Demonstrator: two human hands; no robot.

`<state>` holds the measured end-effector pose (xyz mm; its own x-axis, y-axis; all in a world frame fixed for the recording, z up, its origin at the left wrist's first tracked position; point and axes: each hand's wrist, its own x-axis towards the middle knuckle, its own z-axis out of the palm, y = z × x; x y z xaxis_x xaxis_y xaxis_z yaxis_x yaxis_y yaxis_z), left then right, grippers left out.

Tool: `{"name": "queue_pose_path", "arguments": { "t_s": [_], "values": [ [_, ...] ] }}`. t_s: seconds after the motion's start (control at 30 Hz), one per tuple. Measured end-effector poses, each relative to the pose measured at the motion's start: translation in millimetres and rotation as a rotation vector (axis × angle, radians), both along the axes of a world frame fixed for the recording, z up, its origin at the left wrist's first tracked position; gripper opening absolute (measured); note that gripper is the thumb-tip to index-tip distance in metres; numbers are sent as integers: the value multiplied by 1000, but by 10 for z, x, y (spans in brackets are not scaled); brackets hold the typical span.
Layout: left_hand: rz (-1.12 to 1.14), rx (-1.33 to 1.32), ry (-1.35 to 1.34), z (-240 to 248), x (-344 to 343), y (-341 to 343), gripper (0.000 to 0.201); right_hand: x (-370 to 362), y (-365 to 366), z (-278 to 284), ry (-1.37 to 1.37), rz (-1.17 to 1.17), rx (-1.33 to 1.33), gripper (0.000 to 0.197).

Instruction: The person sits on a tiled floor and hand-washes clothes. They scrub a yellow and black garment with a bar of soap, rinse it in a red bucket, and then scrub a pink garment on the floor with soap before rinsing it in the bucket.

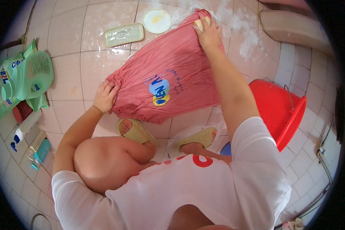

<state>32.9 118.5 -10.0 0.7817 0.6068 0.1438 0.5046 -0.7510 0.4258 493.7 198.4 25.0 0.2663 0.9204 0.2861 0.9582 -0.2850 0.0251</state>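
A wet pink garment (157, 61), probably a T-shirt with a blue and yellow print, lies spread on the tiled floor in front of me. At its left edge my left hand (106, 96) rests with fingers curled over the bunched cloth. My right hand (210, 33) is at the far right corner, wrapped round a pale yellow bar of soap (202, 23) that presses against the fabric. Beyond the garment sit a shallow rectangular pale green tray (124, 34) and a round white lid (157, 21) with yellow residue.
A red bucket (272, 103) stands at my right. Green detergent packs and a translucent green jug (38, 74) are at the left, with a white bottle (27, 126) and small boxes nearer. Suds (249, 38) wet the floor at far right. Yellow-green slippers (142, 134) are on my feet.
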Motion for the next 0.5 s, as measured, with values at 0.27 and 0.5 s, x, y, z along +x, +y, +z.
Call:
{"name": "queue_pose_path", "arguments": {
  "t_s": [0.27, 0.5],
  "values": [
    [-3, -36, -46, 90, -41, 46, 39, -1848, -712, -28, 289, 840, -18, 9],
    [16, -22, -41, 124, -57, 78, 40, -259, -5, -152, -5, 246, -7, 22]
  ]
}}
